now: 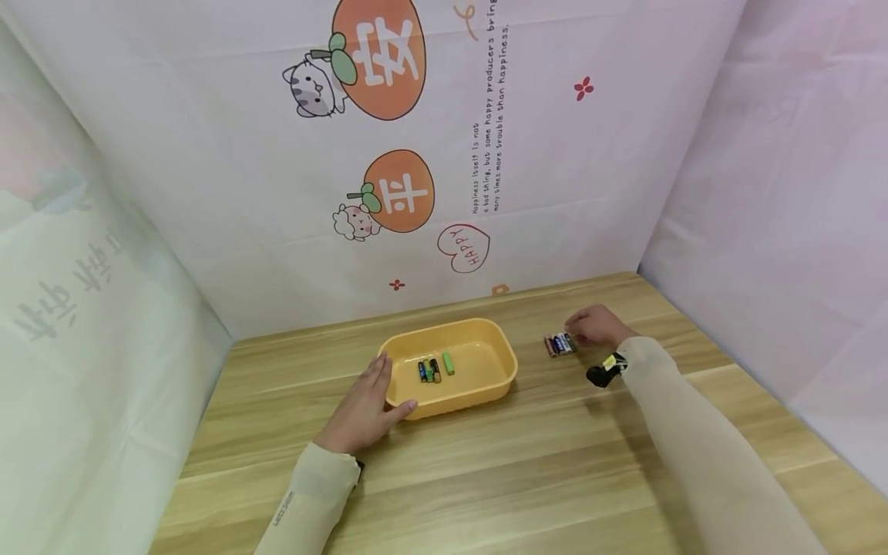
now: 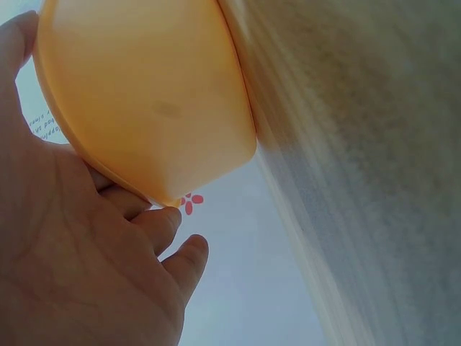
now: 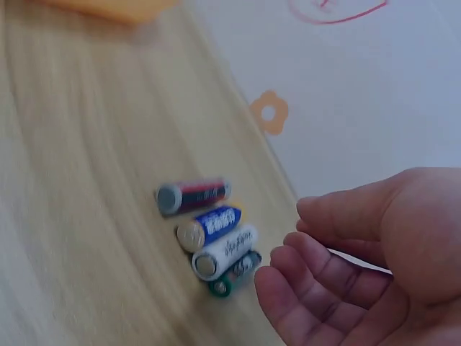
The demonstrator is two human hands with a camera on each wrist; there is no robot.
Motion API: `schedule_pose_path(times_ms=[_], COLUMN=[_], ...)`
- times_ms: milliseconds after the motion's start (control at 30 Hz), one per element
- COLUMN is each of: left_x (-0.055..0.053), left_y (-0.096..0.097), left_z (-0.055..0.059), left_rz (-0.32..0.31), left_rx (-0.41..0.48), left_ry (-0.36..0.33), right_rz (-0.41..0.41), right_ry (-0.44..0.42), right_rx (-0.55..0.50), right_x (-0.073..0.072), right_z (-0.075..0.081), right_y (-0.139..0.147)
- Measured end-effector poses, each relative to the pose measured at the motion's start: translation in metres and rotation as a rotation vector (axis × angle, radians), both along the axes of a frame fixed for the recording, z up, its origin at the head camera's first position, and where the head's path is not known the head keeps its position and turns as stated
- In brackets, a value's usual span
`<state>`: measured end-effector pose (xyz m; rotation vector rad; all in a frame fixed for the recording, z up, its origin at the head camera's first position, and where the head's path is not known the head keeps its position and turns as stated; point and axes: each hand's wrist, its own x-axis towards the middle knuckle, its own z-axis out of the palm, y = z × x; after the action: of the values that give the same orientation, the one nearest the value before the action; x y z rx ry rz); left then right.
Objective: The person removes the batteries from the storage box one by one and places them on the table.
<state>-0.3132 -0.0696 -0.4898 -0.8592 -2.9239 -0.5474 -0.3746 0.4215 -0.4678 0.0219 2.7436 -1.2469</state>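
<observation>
A yellow plastic basin [image 1: 458,330] stands on the table, and my left hand [image 1: 361,408] rests on its left end. In the left wrist view the left hand's [image 2: 79,231] fingers lie along the basin's rim [image 2: 68,130]. Inside the basin, a green battery [image 1: 448,364] lies beside a small group of darker batteries [image 1: 429,371]. To the right of it, several batteries [image 1: 560,344] lie side by side on the table. Close beside these is my right hand [image 1: 598,325], its fingers loosely bent. The right wrist view shows no battery between those fingers; the white battery [image 3: 225,252] lies near the fingertips.
The wood-grain table [image 1: 486,478] meets a printed white cloth wall [image 1: 555,193] at the back. Further cloth walls stand at the left [image 1: 90,324] and right [image 1: 784,231]. A small black device [image 1: 605,371] is strapped at the right wrist.
</observation>
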Motion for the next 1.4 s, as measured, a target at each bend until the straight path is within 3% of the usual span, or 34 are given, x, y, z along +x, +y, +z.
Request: schedule_pose_path(times_ms=[233,400,667,933,1400], left_x=[-0.002,-0.003,-0.003,-0.001,-0.003], left_y=[0.000,-0.001,-0.001,-0.001,-0.002], left_z=[-0.003,-0.004,-0.003,-0.001,-0.002], left_rz=[-0.006,-0.011,-0.013,-0.009,-0.011], left_rx=[0.005,0.005,0.000,0.002,0.004], left_ry=[0.021,0.035,0.033,0.016,0.006], right_rz=[-0.040,-0.040,-0.044,0.022,0.046], right_ry=[-0.075,-0.092,-0.093,-0.105,-0.129], right_rx=[-0.237,-0.319,-0.338,-0.362,-0.395], right_x=[0.004,0.005,0.003,0.001,-0.006], right_z=[0.009,0.014,0.024,0.027,0.047], right_y=[-0.011,-0.020,-0.037,-0.059,-0.108])
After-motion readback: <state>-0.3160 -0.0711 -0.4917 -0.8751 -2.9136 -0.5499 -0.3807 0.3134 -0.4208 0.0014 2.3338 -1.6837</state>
